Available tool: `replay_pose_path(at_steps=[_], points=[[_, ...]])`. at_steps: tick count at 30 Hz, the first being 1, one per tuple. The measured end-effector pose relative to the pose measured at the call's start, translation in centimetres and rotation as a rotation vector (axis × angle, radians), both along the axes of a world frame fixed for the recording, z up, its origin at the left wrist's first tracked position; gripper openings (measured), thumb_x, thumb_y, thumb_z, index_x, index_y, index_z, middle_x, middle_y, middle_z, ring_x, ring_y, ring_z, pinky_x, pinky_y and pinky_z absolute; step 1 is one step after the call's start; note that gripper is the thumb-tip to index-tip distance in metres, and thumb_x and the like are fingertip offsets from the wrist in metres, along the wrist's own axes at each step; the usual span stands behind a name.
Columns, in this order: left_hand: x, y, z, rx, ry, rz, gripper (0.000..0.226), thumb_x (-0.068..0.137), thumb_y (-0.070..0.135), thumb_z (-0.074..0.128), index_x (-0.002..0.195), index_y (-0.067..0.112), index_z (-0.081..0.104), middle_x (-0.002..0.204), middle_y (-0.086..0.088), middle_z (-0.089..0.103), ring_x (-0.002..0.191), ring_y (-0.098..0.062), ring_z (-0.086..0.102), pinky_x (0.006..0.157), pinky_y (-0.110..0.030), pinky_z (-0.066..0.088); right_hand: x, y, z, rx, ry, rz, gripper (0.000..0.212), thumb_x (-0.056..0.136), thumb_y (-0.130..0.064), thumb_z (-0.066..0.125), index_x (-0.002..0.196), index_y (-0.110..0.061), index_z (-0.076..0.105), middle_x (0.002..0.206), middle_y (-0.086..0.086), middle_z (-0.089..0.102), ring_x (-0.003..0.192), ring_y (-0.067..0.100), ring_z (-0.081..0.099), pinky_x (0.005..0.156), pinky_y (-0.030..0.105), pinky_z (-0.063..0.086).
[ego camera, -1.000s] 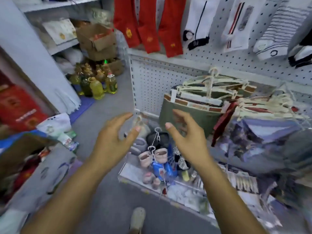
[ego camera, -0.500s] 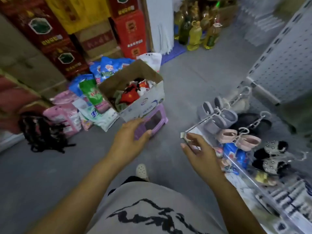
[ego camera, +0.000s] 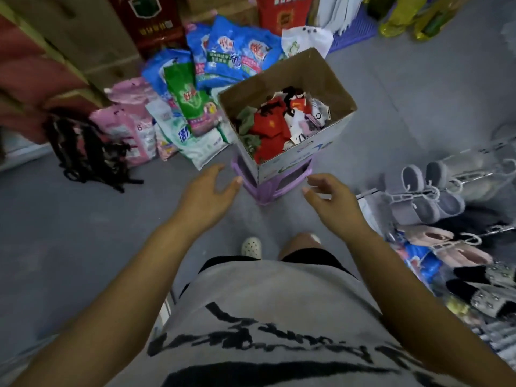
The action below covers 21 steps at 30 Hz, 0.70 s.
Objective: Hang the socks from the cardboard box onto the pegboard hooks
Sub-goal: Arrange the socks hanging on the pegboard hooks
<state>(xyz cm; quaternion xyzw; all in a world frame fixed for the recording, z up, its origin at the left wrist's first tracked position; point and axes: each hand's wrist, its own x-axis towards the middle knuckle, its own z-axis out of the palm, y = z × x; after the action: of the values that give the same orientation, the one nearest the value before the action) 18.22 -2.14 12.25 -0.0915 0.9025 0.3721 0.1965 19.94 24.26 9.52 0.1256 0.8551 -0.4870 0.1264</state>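
On the grey floor ahead stood a purple stool (ego camera: 275, 183) carrying the open cardboard box (ego camera: 318, 76), and inside it lay a jumble of socks (ego camera: 272, 127), mostly red with some white and green. Both hands hovered just short of the stool, below the box. The left hand (ego camera: 205, 198) was spread, fingers apart, holding nothing; the right hand (ego camera: 331, 198) was loosely curled and likewise empty. Neither touched the box. Detergent bags (ego camera: 192, 99) were piled to its left.

socks (ego camera: 275, 122) – jumbled, lower ones hidden, bottles (ego camera: 413, 12) – cropped
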Motion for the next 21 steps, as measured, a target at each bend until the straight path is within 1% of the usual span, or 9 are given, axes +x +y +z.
replay_pose_path(at_steps=[3,5,8,10,12,16,18,20,21], points=[[-2.4,-0.2,-1.5,0.062,-0.044,0.072,0.068,0.096,0.056,0.056,0.151,0.017,0.042,0.154,-0.009,0.047,0.141,-0.024,0.045,0.112,-0.035,0.037,-3.4,0.1,-1.2,0.02,-0.035,0.04,0.02,0.093,-0.022,0.071,0.113,-0.019,0.067,0.11,-0.006,0.069,0.1,0.01,0.063,0.089,0.02,0.047],[-3.6,0.2,-2.6,0.083,-0.105,0.106,0.069,0.096,0.055,0.057,0.151,0.015,0.042,0.154,-0.01,0.047,0.14,-0.025,0.046,0.11,-0.034,0.038,-6.2,0.2,-2.1,0.03,-0.057,0.084,0.02,0.094,-0.02,0.071,0.113,-0.013,0.068,0.109,-0.003,0.07,0.099,0.012,0.063,0.088,0.022,0.05],[-5.5,1.5,-4.3,0.11,-0.174,0.131,0.059,0.097,0.052,0.057,0.14,0.013,0.05,0.143,-0.012,0.056,0.13,-0.028,0.054,0.093,-0.029,0.04,-11.6,0.1,-3.8,0.058,-0.073,0.117,0.024,0.094,-0.018,0.07,0.116,-0.008,0.069,0.109,0.003,0.071,0.097,0.013,0.064,0.079,0.003,0.044],[-7.4,2.3,-5.4,0.133,-0.202,0.159,0.058,0.098,0.054,0.055,0.137,0.011,0.05,0.139,-0.013,0.058,0.126,-0.03,0.056,0.091,-0.032,0.042,-15.5,-0.1,-5.3,0.065,-0.088,0.142,0.025,0.095,-0.019,0.07,0.117,-0.007,0.069,0.107,0.003,0.069,0.093,0.009,0.064,0.073,-0.001,0.041],[-9.5,3.3,-6.4,0.162,-0.228,0.22,0.064,0.098,0.056,0.053,0.142,0.01,0.045,0.145,-0.013,0.054,0.13,-0.029,0.054,0.096,-0.033,0.043,-19.5,-0.2,-7.0,0.05,-0.126,0.164,0.029,0.095,-0.02,0.069,0.12,-0.003,0.067,0.109,0.003,0.066,0.089,0.002,0.065,0.073,0.003,0.044],[-14.0,5.6,-8.9,0.224,-0.278,0.368,0.062,0.101,0.054,0.048,0.145,0.011,0.042,0.145,-0.01,0.053,0.121,-0.02,0.053,0.089,-0.024,0.034,-26.7,0.0,-11.4,0.06,-0.261,0.217,0.043,0.096,-0.029,0.068,0.134,-0.01,0.061,0.134,0.008,0.061,0.113,0.019,0.06,0.091,0.029,0.051],[-16.0,6.5,-10.7,0.264,-0.337,0.461,0.064,0.103,0.054,0.044,0.147,0.009,0.038,0.145,-0.011,0.052,0.119,-0.017,0.051,0.088,-0.023,0.032,-29.7,0.0,-14.0,0.084,-0.322,0.278,0.049,0.096,-0.034,0.067,0.14,-0.018,0.054,0.144,0.007,0.054,0.117,0.016,0.054,0.087,0.024,0.048],[-17.7,6.9,-12.8,0.263,-0.389,0.547,0.065,0.104,0.055,0.039,0.147,0.006,0.039,0.143,-0.013,0.052,0.127,-0.026,0.052,0.088,-0.024,0.032,-32.3,-0.3,-16.7,0.104,-0.367,0.356,0.058,0.096,-0.038,0.067,0.147,-0.022,0.046,0.148,0.007,0.05,0.119,0.015,0.05,0.088,0.021,0.042],[-18.3,7.0,-13.9,0.247,-0.413,0.577,0.063,0.104,0.055,0.037,0.143,0.006,0.042,0.138,-0.014,0.055,0.123,-0.029,0.054,0.088,-0.025,0.034,-33.5,-0.5,-18.1,0.114,-0.381,0.396,0.062,0.095,-0.039,0.068,0.15,-0.022,0.043,0.151,0.008,0.048,0.123,0.017,0.049,0.091,0.022,0.041]])
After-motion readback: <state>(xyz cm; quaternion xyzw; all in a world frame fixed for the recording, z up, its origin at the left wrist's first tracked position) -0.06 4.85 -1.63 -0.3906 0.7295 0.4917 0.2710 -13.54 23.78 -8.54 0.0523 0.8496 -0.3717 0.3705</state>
